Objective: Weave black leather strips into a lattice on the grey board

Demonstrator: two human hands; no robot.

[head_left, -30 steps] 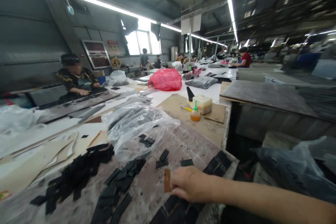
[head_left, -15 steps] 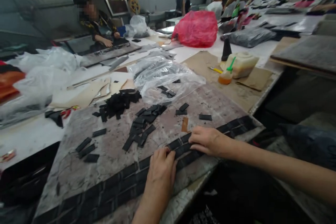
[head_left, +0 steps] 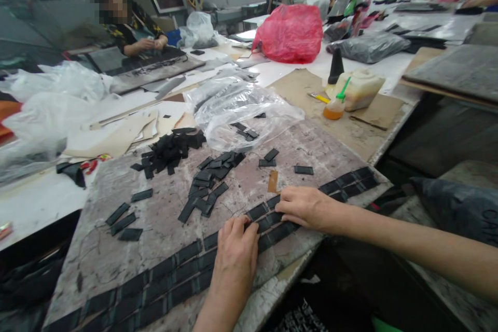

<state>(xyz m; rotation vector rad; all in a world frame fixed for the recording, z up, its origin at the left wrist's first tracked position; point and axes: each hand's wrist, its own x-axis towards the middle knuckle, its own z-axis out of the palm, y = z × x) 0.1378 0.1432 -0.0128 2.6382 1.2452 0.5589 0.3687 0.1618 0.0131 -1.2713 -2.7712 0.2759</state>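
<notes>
Rows of small black rectangular pieces point(head_left: 187, 252), perhaps fabric or leather, run along the near edge of a stained board point(head_left: 155, 233). My left hand point(head_left: 238, 244) is closed, fingers curled down at a piece in the rows. To its right, my right hand point(head_left: 301, 208) also has its fingers bent together on the same rows. Between the hands a few black pieces point(head_left: 257, 211) show; what lies under the fingertips is mostly hidden. Beyond them lie a loose heap of black pieces point(head_left: 212, 176), a darker pile point(head_left: 171, 150) and a small brown piece point(head_left: 273, 181).
A clear plastic bag point(head_left: 241, 104) lies at the board's far edge. Right of it stand a glue bottle with orange liquid point(head_left: 333, 110), a cloudy plastic jug point(head_left: 363, 91) and a yellow cutter point(head_left: 319, 97). A red bag point(head_left: 290, 33) sits farther back. A co-worker point(head_left: 128, 26) works at far left.
The camera view has shifted slightly. My hands stay at nearly the same place on the rows. The co-worker's hands have come up together, and a person by the window has moved right.
</notes>
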